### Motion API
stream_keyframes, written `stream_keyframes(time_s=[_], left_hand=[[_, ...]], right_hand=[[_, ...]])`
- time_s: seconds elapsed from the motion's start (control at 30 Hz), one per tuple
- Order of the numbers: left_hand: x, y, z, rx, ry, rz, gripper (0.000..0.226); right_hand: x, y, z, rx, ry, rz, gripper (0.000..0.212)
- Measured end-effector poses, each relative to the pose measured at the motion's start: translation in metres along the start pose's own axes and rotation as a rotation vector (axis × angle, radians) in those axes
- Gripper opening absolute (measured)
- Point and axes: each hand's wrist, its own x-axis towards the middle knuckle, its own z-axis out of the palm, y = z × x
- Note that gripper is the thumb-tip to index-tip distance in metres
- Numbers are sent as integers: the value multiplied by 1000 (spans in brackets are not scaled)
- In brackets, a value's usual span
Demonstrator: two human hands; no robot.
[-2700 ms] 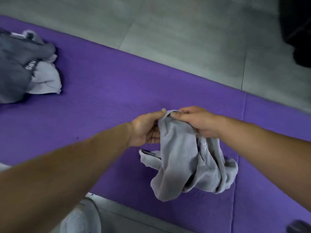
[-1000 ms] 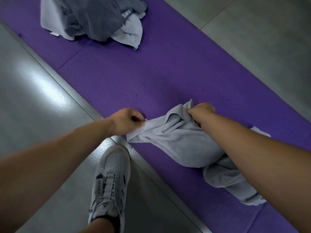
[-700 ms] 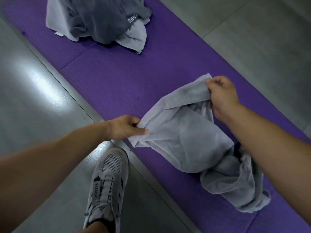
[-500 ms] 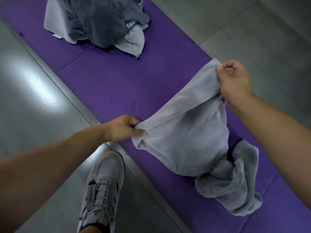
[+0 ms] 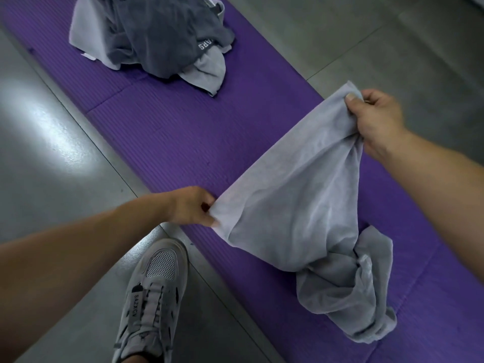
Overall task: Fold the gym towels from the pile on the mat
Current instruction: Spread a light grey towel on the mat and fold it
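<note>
Light grey towel [image 5: 293, 205] stretched between both hands
The left hand [image 5: 192, 205] and right hand [image 5: 377, 121] each pinched a corner; its bunched end lay on the mat [image 5: 183, 132].

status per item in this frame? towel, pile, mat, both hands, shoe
light grey towel: top edge stretched between both hands, lower end bunched on mat
left hand: pinches one towel corner
right hand: pinches the other corner, raised
towel pile: unfolded, dark grey crumpled over light grey
purple mat: flat on floor
sneaker: on floor beside mat edge
</note>
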Motion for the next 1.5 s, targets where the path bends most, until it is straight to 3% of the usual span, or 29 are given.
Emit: stream_keyframes(time_s=[0.07,0.13,0.2,0.3,0.37,0.47,0.57,0.67,0.77,0.93,1.03,1.17,1.23,1.37,1.5], left_hand=[[3,-1,0,161,44,-77,18],[5,-5,-1,168,85,-123,17],[2,-5,-3,-170,155,-130,15],[-8,2,-10,-1018,239,-141,6],[-10,-2,-16,-1225,310,-177,6],[-7,-13,-20,-1340,465,-215,19],[-3,-19,-17,-1326,606,-359,24],[2,-10,-13,-1112,527,-547,26],[6,2,-10,-977,467,-614,32],[16,19,4,-1258,621,-546,21],[18,26,11,-1331,604,-558,25],[15,19,8,-1483,639,-427,10],[12,9,2,-1533,683,-356,9],[9,-10,-17,-1541,809,-289,11],[10,-25,-36,-1342,963,-280,13]], right_hand=[[0,2,5,-18,25,-3,7],[0,7,8,-58,56,-10,13],[1,14,9,-113,95,-11,20],[6,24,10,-208,124,-25,20],[9,30,12,-234,124,-38,17],[13,33,21,-245,93,-35,17],[18,34,32,-223,21,17,21],[19,37,42,-167,-64,72,25],[21,45,45,-181,-118,120,19],[12,66,41,-328,-137,194,17],[5,76,38,-461,-119,166,21],[7,80,27,-622,-81,137,26],[11,76,24,-491,-55,181,29],[31,50,30,14,-51,366,21],[67,40,49,-127,-9,164,29]])
